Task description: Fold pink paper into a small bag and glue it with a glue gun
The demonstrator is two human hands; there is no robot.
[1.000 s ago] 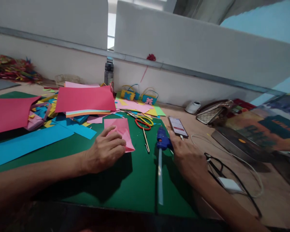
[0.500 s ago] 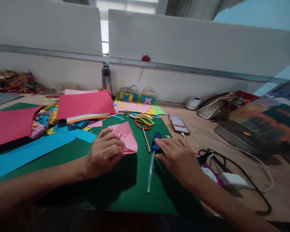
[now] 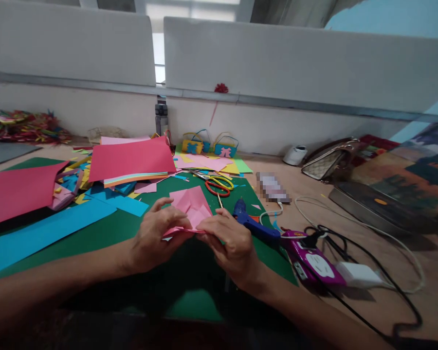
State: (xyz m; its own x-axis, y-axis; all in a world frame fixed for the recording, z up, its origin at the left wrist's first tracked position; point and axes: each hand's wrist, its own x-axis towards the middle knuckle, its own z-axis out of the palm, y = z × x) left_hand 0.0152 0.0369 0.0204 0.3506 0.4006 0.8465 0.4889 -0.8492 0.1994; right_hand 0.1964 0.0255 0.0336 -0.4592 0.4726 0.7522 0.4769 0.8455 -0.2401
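Observation:
A folded piece of pink paper (image 3: 192,206) is held between both hands above a green mat (image 3: 195,304). My left hand (image 3: 155,236) is closed on its left side, fingers curled over the lower edge. On the right edge, my right hand (image 3: 231,240) pinches the same paper, thumb and fingers together. Just beyond the right hand lies a blue glue gun (image 3: 257,224), its nozzle pointing away. A pair of scissors (image 3: 218,184) with red and yellow handles rests behind the paper. A pen, partly covered by the right hand, lies near the scissors.
Red sheets (image 3: 131,158) and blue strips (image 3: 54,236) lie to the left. Small paper bags (image 3: 225,149) stand at the back. On the right are a phone (image 3: 272,187), a purple power strip (image 3: 312,262), cables and a grey case (image 3: 372,206).
My right hand has left the glue gun and moved left to grip the pink paper. The paper now sits between both hands.

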